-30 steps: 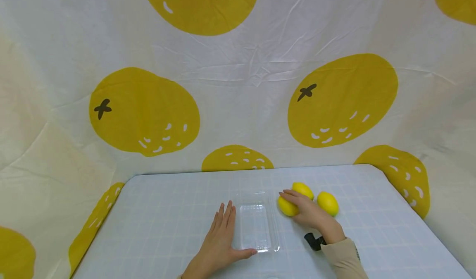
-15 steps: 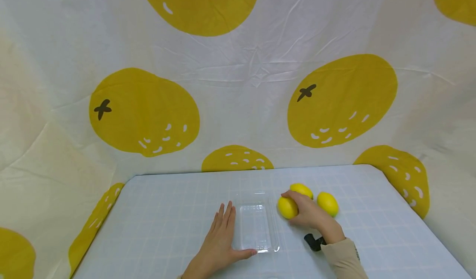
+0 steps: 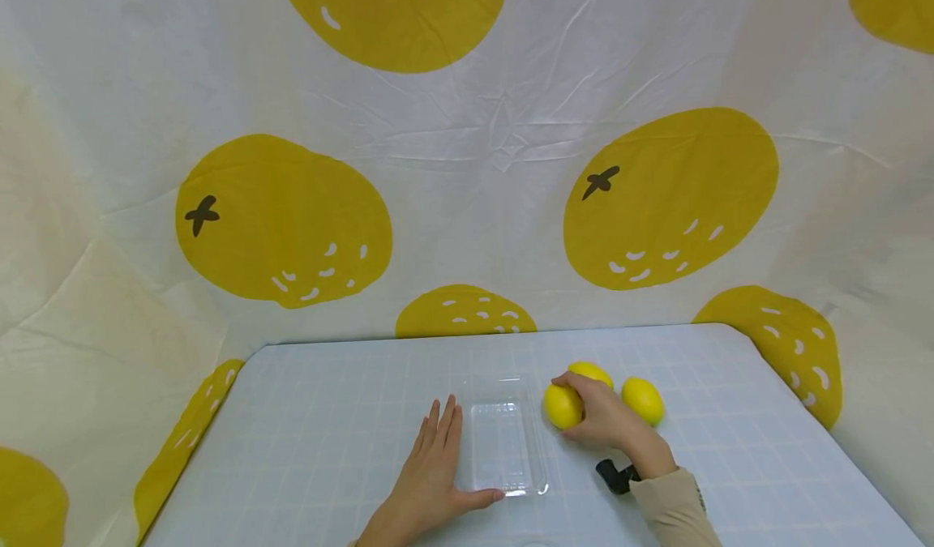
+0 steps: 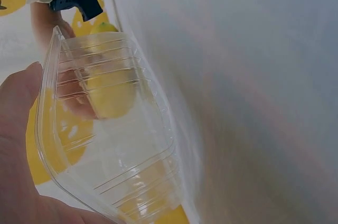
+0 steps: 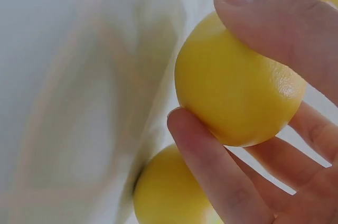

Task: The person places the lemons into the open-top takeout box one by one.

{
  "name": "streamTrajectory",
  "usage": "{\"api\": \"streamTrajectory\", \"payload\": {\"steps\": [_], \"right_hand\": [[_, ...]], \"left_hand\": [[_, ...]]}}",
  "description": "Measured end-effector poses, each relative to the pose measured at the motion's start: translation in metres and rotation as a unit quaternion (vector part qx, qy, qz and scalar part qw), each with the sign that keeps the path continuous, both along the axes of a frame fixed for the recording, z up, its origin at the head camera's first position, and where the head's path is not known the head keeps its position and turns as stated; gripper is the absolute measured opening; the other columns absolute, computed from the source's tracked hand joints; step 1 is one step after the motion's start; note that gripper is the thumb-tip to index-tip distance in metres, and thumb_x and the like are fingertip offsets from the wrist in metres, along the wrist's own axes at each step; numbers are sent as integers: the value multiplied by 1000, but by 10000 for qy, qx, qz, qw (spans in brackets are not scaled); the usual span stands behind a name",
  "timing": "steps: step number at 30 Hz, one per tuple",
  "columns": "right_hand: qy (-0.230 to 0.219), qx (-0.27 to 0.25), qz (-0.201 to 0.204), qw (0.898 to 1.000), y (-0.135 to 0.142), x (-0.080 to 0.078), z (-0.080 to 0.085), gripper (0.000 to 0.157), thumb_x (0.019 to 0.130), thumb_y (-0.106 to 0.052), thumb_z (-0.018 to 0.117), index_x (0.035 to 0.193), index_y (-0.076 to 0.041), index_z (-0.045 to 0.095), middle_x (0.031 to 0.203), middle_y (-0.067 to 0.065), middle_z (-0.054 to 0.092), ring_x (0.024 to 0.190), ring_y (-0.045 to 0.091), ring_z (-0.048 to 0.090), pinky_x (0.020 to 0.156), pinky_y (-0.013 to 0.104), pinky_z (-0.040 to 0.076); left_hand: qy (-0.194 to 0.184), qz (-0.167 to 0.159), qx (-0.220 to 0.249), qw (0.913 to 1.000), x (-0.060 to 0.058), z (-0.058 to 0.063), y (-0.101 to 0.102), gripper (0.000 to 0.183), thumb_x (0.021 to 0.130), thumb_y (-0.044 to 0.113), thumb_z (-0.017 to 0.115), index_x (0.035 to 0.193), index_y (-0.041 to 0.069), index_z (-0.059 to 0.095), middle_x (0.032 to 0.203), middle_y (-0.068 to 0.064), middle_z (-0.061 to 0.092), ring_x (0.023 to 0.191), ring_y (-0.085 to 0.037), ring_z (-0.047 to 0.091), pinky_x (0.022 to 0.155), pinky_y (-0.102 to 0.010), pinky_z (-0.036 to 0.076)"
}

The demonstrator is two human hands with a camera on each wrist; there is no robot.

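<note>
My right hand [image 3: 609, 417] holds a yellow lemon [image 3: 562, 407] between thumb and fingers, to the right of a clear plastic container [image 3: 541, 450]. In the right wrist view the lemon [image 5: 237, 86] fills the space between thumb and fingertips. A second lemon [image 3: 593, 371] lies just behind, partly covered by that hand, and a third lemon [image 3: 644, 402] sits to its right. My left hand [image 3: 430, 478] rests against the container's left side, fingers straight, thumb at the near edge. The left wrist view shows the container's rim [image 4: 45, 155] beside the thumb, with nothing visible inside.
A pale blue checked cloth [image 3: 321, 425] covers the table. Behind stands a white curtain [image 3: 467, 207] printed with large yellow fruit. A black camera [image 3: 615, 476] is worn at my right wrist. Part of a clear rounded object shows at the bottom edge.
The right hand's fingers, earlier stretched over the lemon's top, have drawn in and now grip it around its sides. The left hand and the container have stayed in place.
</note>
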State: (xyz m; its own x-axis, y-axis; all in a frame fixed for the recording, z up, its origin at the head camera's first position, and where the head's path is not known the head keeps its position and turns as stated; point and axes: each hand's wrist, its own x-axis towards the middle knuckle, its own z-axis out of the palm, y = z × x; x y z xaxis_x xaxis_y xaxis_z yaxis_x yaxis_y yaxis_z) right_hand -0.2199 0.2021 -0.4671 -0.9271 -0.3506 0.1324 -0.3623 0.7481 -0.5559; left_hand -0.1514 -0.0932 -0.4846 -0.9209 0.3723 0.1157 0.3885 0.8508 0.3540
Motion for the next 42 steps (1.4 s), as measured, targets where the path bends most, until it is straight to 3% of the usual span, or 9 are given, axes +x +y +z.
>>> {"api": "streamTrajectory", "payload": {"steps": [8,13,23,30,37,42], "right_hand": [[57,-351,147,9993,-1,3,8,67,62,-10,86,123,-10,56,119,-3,59,105,18,54,93,45,46],[-63,-601,186,9980,1,3,10,67,63,-13,86,122,-14,55,120,-3,59,99,15,53,85,39,49],[-295,-1254,103,9916,2,5,20,67,64,-19,87,122,-18,53,121,1,58,101,24,55,71,24,55],[-393,-1673,-102,9851,-5,9,32,66,64,-27,87,121,-22,53,124,0,56,103,28,57,72,24,55],[-524,-2120,-124,9758,-24,24,61,63,68,-16,85,121,-12,51,127,7,54,98,30,58,74,31,57],[-471,-2245,-15,9733,-30,21,57,60,68,-22,85,118,-16,52,127,1,55,94,27,57,72,30,56]], "left_hand": [[3,36,14,10000,0,-1,0,125,63,85,52,149,0,17,157,-12,7,143,-33,2,113,-52,14],[-119,102,-51,9999,0,-3,0,126,62,86,51,150,3,14,158,-10,5,144,-30,0,114,-52,12],[223,15,13,9998,0,-5,-1,125,63,85,52,149,1,16,157,-12,7,143,-33,3,113,-52,15],[53,53,-2,10000,2,-3,0,125,64,84,53,149,1,15,157,-12,6,143,-32,0,114,-51,13],[94,48,15,9999,0,-3,0,126,63,87,48,149,1,15,157,-12,7,143,-32,1,113,-53,14],[39,38,-12,10000,0,-1,0,126,63,88,47,149,1,15,157,-12,7,143,-33,1,113,-53,14]]}}
